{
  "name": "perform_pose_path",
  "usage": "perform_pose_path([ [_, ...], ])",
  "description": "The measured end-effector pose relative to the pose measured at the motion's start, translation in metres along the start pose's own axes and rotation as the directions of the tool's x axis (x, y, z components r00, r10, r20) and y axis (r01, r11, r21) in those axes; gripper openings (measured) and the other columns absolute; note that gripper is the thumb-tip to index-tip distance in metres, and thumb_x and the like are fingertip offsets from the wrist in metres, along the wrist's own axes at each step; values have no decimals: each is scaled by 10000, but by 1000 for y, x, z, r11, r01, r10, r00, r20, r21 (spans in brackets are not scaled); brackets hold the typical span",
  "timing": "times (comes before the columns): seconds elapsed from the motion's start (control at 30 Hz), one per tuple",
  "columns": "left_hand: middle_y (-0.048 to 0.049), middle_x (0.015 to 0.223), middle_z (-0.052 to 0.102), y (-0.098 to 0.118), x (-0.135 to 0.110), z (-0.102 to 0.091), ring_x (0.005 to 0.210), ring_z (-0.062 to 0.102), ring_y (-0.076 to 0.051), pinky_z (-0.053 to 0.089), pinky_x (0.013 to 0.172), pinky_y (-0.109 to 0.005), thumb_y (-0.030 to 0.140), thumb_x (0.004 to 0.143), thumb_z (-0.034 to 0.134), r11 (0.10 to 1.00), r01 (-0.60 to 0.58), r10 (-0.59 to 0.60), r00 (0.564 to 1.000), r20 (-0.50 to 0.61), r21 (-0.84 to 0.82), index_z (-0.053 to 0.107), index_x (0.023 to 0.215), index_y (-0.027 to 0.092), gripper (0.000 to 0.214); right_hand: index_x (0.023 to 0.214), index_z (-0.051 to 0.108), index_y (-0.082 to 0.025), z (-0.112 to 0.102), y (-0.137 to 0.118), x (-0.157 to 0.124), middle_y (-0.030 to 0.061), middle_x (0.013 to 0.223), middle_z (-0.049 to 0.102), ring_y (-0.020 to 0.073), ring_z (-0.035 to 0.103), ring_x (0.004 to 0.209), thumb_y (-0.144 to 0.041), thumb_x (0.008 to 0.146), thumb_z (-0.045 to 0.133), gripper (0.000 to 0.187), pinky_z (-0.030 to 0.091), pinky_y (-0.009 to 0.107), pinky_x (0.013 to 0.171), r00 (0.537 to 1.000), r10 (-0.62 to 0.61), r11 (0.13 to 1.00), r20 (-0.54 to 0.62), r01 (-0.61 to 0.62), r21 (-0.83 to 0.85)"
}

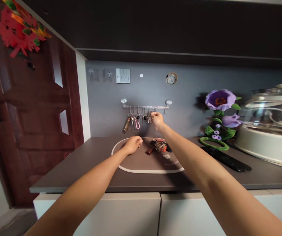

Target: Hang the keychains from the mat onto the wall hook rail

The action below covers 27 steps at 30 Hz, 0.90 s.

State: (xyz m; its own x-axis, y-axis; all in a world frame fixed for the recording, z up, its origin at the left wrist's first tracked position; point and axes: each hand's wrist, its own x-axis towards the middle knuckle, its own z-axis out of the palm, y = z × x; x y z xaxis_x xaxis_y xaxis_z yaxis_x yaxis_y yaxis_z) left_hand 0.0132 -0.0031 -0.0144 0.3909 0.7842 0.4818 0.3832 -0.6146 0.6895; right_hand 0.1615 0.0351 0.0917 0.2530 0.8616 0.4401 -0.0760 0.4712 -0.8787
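My right hand is raised to the hook rail on the grey wall, its fingers pinched on a set of keys at the right end of the hanging row. Whether that set rests on a hook is hidden by my fingers. Above the oval mat, my left hand is closed with curled fingers; what it holds, if anything, does not show. Between my arms, a pile of keys lies on the mat. More keys, with a brown tag and a pink loop, hang from the rail's left half.
Right of the mat are a black phone-like slab, purple knitted flowers and a white appliance with a clear lid. A dark shelf overhangs the counter. A red-brown door stands left.
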Motion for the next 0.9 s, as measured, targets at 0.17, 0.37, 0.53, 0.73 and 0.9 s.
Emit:
perform_pose_path([
  [0.17, -6, 623, 551, 2, 1, 0, 564, 515, -101, 410, 568, -221, 186, 749, 396, 1000, 12, -12, 1000, 12, -6, 525, 693, 137, 149, 538, 380, -192, 5, 1, 7, -70, 424, 348, 59, 350, 390, -95, 641, 419, 146, 372, 192, 450, 1000, 7, 999, -21, -7, 43],
  [0.37, -7, 623, 558, 4, 0, -1, 567, 520, -101, 413, 575, -222, 183, 751, 401, 1000, 14, -14, 1000, 17, 7, 531, 687, 135, 153, 595, 438, -179, 8, 4, 7, -63, 449, 410, 57, 406, 420, -60, 641, 405, 132, 387, 171, 442, 993, 80, 995, -86, -74, 72],
  [0.53, -7, 627, 564, 2, 0, 0, 575, 528, -103, 419, 588, -223, 198, 761, 411, 1000, 8, -8, 1000, 17, 12, 538, 697, 135, 156, 571, 436, -175, 6, 9, 4, -61, 438, 413, 57, 406, 416, -34, 639, 385, 164, 392, 173, 443, 993, 98, 994, -64, -94, 62],
  [0.73, -11, 636, 563, 0, 1, 0, 578, 525, -105, 418, 582, -223, 216, 765, 415, 1000, 24, -24, 999, 25, -5, 539, 718, 135, 155, 546, 408, -169, 2, 16, 2, -71, 439, 376, 44, 368, 403, -4, 635, 382, 189, 383, 169, 446, 996, 80, 996, -49, -77, 47],
  [0.9, -12, 631, 562, 0, 0, -1, 588, 529, -111, 415, 586, -224, 226, 766, 412, 999, 18, -19, 999, 28, 31, 535, 716, 136, 161, 603, 432, -165, -2, 20, 5, -70, 463, 384, 42, 379, 406, -61, 716, 402, 157, 376, 170, 445, 996, 81, 996, -32, -79, 52],
])
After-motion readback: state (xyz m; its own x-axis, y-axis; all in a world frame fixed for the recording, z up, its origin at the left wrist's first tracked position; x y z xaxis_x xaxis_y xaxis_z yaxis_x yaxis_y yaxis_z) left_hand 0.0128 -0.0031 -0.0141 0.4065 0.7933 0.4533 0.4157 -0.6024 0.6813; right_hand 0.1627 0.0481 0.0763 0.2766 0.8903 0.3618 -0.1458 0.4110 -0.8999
